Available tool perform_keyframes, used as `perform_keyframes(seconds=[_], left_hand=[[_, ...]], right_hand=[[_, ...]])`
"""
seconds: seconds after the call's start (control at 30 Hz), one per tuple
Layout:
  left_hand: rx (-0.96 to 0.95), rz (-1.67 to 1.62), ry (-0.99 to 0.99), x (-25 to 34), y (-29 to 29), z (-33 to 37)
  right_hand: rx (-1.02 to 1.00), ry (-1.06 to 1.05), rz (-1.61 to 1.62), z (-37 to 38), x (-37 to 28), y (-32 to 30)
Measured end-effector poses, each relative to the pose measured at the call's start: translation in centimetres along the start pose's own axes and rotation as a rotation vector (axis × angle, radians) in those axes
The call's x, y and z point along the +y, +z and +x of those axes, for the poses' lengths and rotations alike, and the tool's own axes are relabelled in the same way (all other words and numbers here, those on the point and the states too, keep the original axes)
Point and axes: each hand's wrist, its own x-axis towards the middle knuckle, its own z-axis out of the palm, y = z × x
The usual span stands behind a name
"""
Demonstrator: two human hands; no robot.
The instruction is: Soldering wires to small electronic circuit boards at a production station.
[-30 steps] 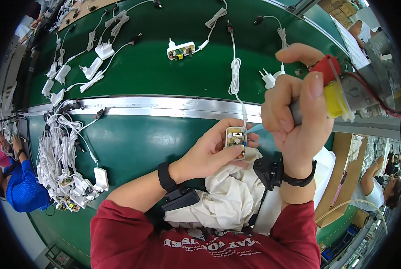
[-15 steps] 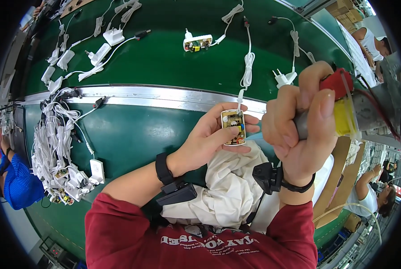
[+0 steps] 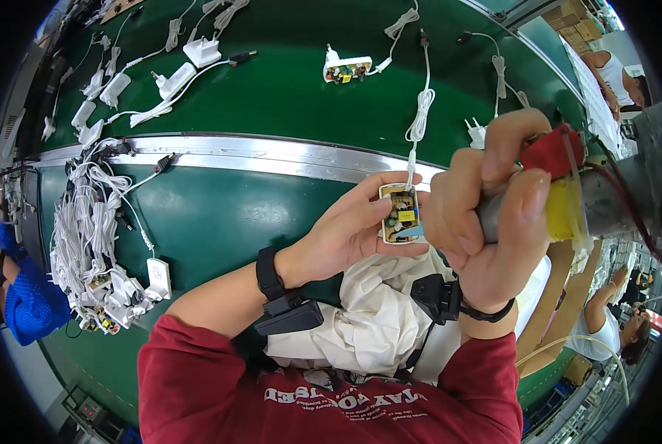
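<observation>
My left hand (image 3: 357,218) holds an open white power adapter (image 3: 400,214), its circuit board facing up, with the thumb at the board's left edge. A white cable leads away from its far end. My right hand (image 3: 494,196) is wrapped round a thick grey cylindrical tool (image 3: 619,196) with a yellow band and a red part near the fingers. The tool's pale blue pointed tip (image 3: 411,232) lies over the near end of the board; I cannot tell whether it touches. Part of the tool's front is hidden behind my fingers.
Beyond the metal rail (image 3: 234,150), a green belt (image 3: 271,96) carries several white adapters with cables, including another opened adapter (image 3: 348,70). A heap of bundled cables and adapters (image 3: 86,244) lies at left. White cloth (image 3: 382,311) covers my lap. Other people sit at both sides.
Adapters on the far belt have shifted right. The held adapter has moved slightly right, its board now less covered by my thumb, and the blue tip has come over its near end.
</observation>
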Motion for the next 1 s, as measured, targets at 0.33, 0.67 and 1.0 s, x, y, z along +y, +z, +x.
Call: perform_keyframes(seconds=[0.33,0.67,1.0], left_hand=[[-0.026,-0.033,0.007,-0.1,-0.3,0.2],[-0.150,0.858,0.436,2.5,-0.4,10.4],[0.182,2.197,0.643,4.2,1.0,11.5]], right_hand=[[0.022,0.026,-0.010,-0.3,0.1,0.0],[0.026,0.048,0.176,-0.2,-0.6,0.4],[0.093,0.059,0.233,-0.3,-1.5,0.9]])
